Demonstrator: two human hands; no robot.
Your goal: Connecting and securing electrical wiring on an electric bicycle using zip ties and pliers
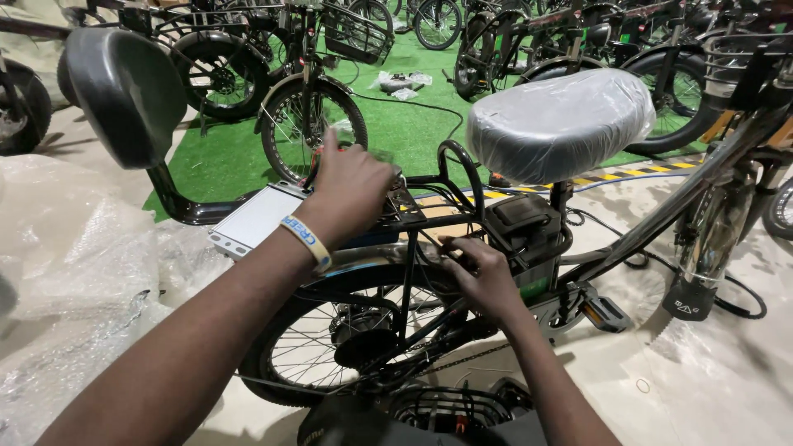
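Bike (578, 248) stands upright, saddle (560, 124) wrapped in film. Left hand (351, 186) presses down closed on rear rack (413, 206), steadying it. Right hand (479, 277), fingers curled, pinches wiring under the rack; exact hold unclear.

Bright even indoor light — soft shadows, glare on plastic-wrapped saddle (560, 124); sharp centre — wide-angle bending at edges.
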